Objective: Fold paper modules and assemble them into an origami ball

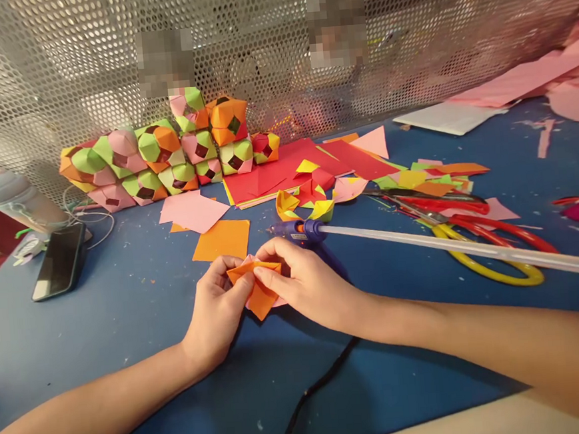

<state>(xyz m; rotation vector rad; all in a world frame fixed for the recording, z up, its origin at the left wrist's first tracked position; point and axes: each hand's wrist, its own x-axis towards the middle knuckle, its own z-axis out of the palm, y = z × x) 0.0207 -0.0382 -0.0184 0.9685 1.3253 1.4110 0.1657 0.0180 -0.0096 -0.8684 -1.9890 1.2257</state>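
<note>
Between my two hands is a folded piece of orange and pink paper [262,298], held above the blue table. My left hand [216,303] pinches its left side, thumb on the front. On the other side, my right hand [307,279] grips the upper right edge with thumb and fingers closed. The fingers behind the paper are partly hidden. Just beyond my hands lie an orange paper square [221,240] and pink sheets [193,211]. A blue glue gun [310,230] with a long glue stick [447,248] rests behind my right hand.
Folded paper balls [158,147] are stacked against the perforated metal screen [277,57]. A phone [60,262] and a pale bottle [20,198] stand at left. Red and yellow handled scissors [490,224] lie at right near paper scraps. A black cable [318,388] crosses the table.
</note>
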